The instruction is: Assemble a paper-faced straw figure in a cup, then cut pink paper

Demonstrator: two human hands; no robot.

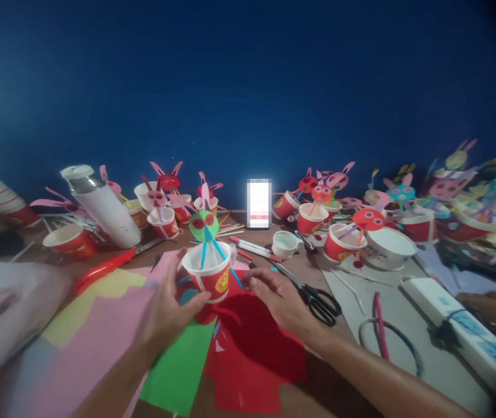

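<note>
Clearly, everything turns on one small gap: the loose end of the blue strip and the fingertips of the right hand, which stand just beside it. I take my clock from the cup, which is between the two hands, near the middle of my view. From the cup, the right hand is between 3 and 4 o'clock and the left hand is at about 8. The strip runs out from the cup's side towards 5 o'clock, so the right hand is the nearer one to it. The cup's own axis goes almost from 12 to 6, with the green head above it at 12.

The left hand grasps the cup, thumb across its lower front. The right fingers are half curled; whether they pinch the strip, I cannot tell.

Hidden from me are most of the left fingertips and the cup's underside, so I cannot say if it touches the red paper. Between 1 and 2, a bright screen is pixelated; towards 9, the bag is cut by the frame.
</note>
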